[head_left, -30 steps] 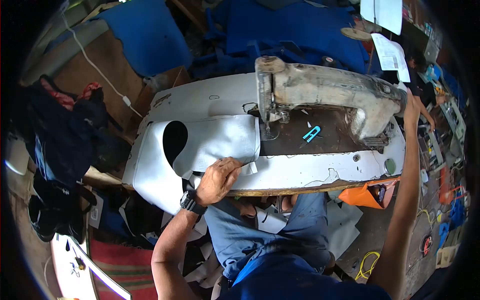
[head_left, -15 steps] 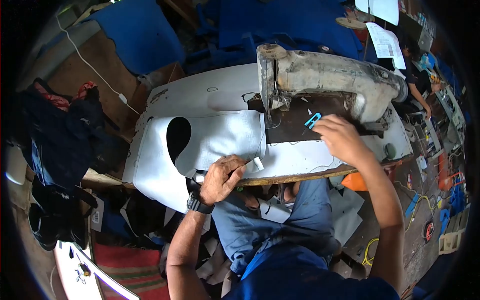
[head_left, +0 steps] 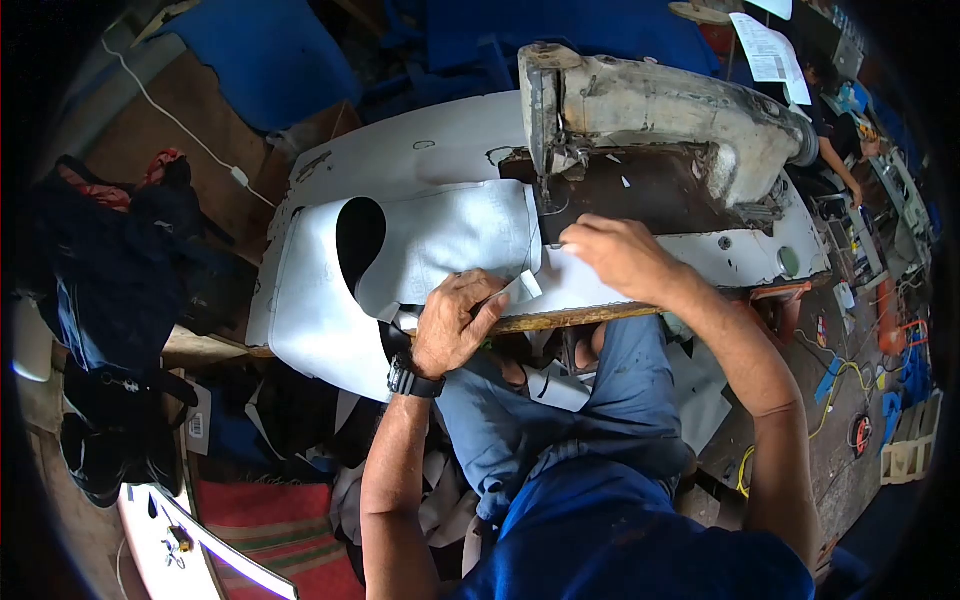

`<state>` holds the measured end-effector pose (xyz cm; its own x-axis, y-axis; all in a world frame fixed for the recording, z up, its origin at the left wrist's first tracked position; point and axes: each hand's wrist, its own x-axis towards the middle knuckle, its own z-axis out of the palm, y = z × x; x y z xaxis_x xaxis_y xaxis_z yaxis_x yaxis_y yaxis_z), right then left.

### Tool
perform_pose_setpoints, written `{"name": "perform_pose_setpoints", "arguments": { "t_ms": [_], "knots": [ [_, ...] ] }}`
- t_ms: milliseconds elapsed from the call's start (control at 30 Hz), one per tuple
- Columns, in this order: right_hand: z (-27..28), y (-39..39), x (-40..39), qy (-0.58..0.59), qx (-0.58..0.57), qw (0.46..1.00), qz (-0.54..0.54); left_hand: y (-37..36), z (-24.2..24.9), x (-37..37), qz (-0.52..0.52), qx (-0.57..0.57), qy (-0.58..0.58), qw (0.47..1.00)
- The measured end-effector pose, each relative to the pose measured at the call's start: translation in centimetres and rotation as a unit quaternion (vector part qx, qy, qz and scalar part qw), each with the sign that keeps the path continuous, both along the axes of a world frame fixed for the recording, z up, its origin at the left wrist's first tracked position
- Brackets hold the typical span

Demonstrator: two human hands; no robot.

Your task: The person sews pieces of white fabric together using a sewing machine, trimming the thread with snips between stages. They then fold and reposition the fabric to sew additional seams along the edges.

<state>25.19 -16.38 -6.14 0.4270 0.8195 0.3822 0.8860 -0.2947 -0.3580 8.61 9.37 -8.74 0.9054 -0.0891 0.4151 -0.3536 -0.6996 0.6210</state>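
A whitish-grey sheet (head_left: 455, 225) with a black underside lies curled over on the sewing machine's white table (head_left: 365, 150). My left hand (head_left: 455, 325) is closed on its front edge, with a small pale flap (head_left: 524, 288) sticking out past the fingers. My right hand (head_left: 625, 262) is closed, fingertips low beside the sheet's right edge, just in front of the needle. Blue thread snips showed in that hand a moment ago; now the fingers hide them, and none lie on the table. A dark thread runs along the sheet's right end. The worn sewing machine (head_left: 670, 100) stands behind.
Dark clothing (head_left: 110, 260) hangs at the left beside a white cable (head_left: 160, 110). A round greenish disc (head_left: 788, 262) sits at the table's right end. Another person (head_left: 840, 150) is at the far right. Yellow cable (head_left: 835, 400) and clutter lie on the floor.
My right hand has moved left and toward me, from the dark machine bed to the sheet's edge, and the blue snips have gone from sight. My left hand stays on the sheet. The view has shifted slightly.
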Motion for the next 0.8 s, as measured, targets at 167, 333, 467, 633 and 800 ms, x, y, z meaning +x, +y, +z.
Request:
{"name": "perform_pose_setpoints", "arguments": {
  "t_ms": [167,333,467,633,800],
  "knots": [
    [0.2,2.3,-2.0,-0.080,-0.079,0.994,0.016,-0.1,0.0,0.0,-0.002,-0.008,-0.001,1.000],
    [0.6,3.9,-2.5,-0.129,-0.110,0.984,0.045,0.1,-0.1,0.1,-0.005,-0.012,0.001,1.000],
    [0.3,3.4,-2.1,-0.133,-0.115,0.983,0.056,0.5,-0.5,0.4,-0.019,-0.015,0.019,1.000],
    [-1.3,3.7,-1.7,-0.172,-0.032,0.977,0.120,-0.1,1.6,-0.1,-0.021,0.017,0.047,0.999],
    [-4.6,6.3,-1.7,-0.236,0.031,0.964,0.118,-0.4,2.2,-1.2,-0.023,-0.029,0.071,0.997]
  ]
}}
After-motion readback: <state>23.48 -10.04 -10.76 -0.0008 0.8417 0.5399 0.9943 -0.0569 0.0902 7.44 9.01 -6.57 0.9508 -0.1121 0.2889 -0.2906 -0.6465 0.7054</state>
